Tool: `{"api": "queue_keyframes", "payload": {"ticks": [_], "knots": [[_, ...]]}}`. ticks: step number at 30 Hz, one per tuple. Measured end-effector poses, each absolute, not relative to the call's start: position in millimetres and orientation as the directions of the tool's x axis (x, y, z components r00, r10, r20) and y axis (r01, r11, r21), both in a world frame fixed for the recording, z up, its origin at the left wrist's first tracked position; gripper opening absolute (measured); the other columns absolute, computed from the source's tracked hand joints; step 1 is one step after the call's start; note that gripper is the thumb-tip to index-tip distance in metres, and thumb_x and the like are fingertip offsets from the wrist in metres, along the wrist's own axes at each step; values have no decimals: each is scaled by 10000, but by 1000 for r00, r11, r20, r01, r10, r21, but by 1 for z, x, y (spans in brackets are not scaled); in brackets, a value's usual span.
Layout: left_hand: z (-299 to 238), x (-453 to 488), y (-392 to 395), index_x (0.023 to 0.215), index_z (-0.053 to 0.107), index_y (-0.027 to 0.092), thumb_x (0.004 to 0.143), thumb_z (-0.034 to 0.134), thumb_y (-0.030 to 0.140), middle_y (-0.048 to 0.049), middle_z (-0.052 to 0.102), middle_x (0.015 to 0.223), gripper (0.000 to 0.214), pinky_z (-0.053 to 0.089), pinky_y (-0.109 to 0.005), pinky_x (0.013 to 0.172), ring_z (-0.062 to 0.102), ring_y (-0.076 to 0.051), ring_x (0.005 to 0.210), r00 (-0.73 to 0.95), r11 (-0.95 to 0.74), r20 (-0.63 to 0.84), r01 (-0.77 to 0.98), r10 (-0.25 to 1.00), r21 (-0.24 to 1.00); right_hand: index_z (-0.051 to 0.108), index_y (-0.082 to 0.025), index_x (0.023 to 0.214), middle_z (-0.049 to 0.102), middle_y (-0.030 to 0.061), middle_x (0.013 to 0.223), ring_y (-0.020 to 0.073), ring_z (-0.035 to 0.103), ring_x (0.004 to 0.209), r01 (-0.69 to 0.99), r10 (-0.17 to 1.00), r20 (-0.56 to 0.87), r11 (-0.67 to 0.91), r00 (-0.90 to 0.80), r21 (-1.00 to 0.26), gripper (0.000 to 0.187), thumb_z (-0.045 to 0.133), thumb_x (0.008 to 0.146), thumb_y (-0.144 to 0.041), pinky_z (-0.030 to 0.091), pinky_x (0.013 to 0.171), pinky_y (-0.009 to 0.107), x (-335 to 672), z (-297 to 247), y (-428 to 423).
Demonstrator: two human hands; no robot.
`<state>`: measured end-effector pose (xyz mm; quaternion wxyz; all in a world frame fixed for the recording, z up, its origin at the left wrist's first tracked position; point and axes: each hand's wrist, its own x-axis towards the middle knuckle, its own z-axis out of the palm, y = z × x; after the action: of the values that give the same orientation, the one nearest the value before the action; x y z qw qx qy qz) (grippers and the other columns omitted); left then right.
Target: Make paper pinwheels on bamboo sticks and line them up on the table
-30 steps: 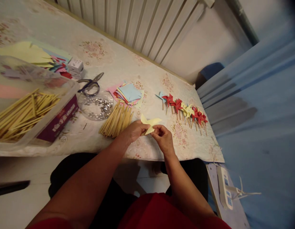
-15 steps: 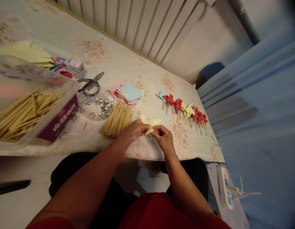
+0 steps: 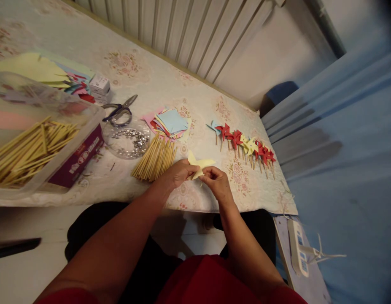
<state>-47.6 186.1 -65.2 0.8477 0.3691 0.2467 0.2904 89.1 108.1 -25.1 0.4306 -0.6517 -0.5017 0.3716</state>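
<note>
Between my hands is a yellow paper pinwheel point(image 3: 201, 163), its blades partly folded, above the table's front edge. My left hand point(image 3: 182, 172) pinches it from the left with thumb and fingers. On the other side my right hand point(image 3: 217, 180) grips its lower right part with the fingertips; whether a stick or pin is there too I cannot tell. Just left of my left hand lies a bundle of thin wooden sticks point(image 3: 155, 159). Behind that sit stacked coloured paper squares point(image 3: 171, 121), light blue on top. A round clear dish of metal pins point(image 3: 132, 141) stands further left.
Finished pinwheels point(image 3: 236, 138) in red, yellow and blue lie in a row at the right. Scissors point(image 3: 121, 110) rest behind the dish. A clear plastic bin point(image 3: 97, 116) of sticks stands left, near small white boxes point(image 3: 100, 84). A power strip point(image 3: 298, 249) is at lower right.
</note>
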Motion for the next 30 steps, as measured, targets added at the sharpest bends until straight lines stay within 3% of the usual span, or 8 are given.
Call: {"api": "queue_keyframes", "payload": {"ticks": [6, 14, 21, 30], "knots": [[-70, -49, 187, 586, 563, 149, 603, 639, 231, 45, 485, 527, 113, 280, -222, 466, 383, -63, 458, 691, 489, -202, -247, 694, 836, 660, -209, 759, 420, -76, 547, 84, 340, 496, 319, 972, -112, -176, 209, -931, 222, 760, 627, -357, 275, 485, 233, 93, -27, 109], [-81, -45, 191, 601, 556, 149, 611, 661, 267, 37, 485, 539, 158, 277, -230, 468, 414, -74, 475, 711, 497, -169, -281, 683, 821, 688, -207, 817, 397, -94, 498, 68, 295, 441, 271, 972, -122, -174, 199, -947, 242, 744, 653, -376, 216, 435, 224, 92, -28, 107], [-71, -47, 189, 591, 574, 142, 610, 659, 254, 32, 480, 511, 142, 268, -242, 460, 393, -72, 440, 737, 550, -194, -276, 647, 789, 687, -205, 781, 401, -79, 509, 83, 331, 476, 346, 975, -96, -163, 201, -924, 241, 738, 664, -410, 261, 472, 233, 94, -27, 107], [-69, -50, 187, 529, 529, 162, 608, 655, 233, 42, 454, 472, 165, 237, -246, 459, 372, -65, 421, 734, 551, -236, -220, 637, 805, 646, -212, 739, 421, -69, 527, 93, 358, 497, 399, 991, -112, -134, 77, -907, 167, 692, 726, -373, 279, 503, 240, 102, -20, 108]]}}
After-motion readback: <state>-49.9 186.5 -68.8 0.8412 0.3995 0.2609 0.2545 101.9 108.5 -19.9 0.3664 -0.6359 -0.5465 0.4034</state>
